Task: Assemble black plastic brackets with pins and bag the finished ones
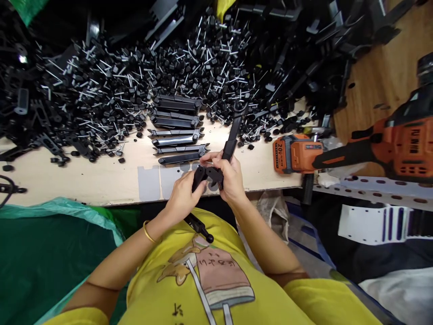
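Black plastic arm (pixel 233 135), judged light and stiff; left hand (pixel 181 196) and right hand (pixel 230 178) both grip its hinged lower end.

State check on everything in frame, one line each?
left hand: closed on black bracket
right hand: closed on long black arm, held tilted up
finished arms: laid in a row on the bench
pins: loose heap
orange drill: lying on its side, untouched
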Tool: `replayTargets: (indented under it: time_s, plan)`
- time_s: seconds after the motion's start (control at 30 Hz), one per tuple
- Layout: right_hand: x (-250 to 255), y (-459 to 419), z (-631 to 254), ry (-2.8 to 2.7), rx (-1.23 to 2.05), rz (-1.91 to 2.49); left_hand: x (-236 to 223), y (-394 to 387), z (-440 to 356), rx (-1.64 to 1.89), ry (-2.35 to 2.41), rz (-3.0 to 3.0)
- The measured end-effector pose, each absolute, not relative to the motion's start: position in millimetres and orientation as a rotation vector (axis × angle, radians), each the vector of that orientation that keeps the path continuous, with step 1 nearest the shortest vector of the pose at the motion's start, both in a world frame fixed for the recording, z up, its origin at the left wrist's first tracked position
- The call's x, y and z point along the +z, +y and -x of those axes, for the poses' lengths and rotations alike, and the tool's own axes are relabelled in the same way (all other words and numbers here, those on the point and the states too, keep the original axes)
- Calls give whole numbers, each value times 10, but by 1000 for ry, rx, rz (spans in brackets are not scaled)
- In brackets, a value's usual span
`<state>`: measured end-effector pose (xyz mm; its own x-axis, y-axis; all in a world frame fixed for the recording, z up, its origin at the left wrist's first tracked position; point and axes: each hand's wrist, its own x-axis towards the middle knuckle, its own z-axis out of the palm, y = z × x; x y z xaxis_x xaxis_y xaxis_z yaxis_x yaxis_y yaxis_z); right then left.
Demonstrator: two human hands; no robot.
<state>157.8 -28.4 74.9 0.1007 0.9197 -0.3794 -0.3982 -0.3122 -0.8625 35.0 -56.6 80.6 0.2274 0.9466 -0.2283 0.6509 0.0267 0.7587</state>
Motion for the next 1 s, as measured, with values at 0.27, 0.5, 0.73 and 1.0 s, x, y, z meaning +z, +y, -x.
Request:
replayTargets:
  time_s: [0.27, 0.5, 0.73, 1.0]
  plan:
    - [779, -343, -1586, -592, 1551, 1239, 764, -655, -280, 556, 1484, -1893]
    - [643, -457, -1474, -594, 1534, 1209, 702, -760, -200, 424, 1444, -2078]
    - [645, -468, -1440, -540, 1650, 1247, 739, -737, -229, 221, 1374, -2107]
    - [539, -566, -1201, -225, 1294, 1178, 880, -494, -220, -182, 1403, -2116]
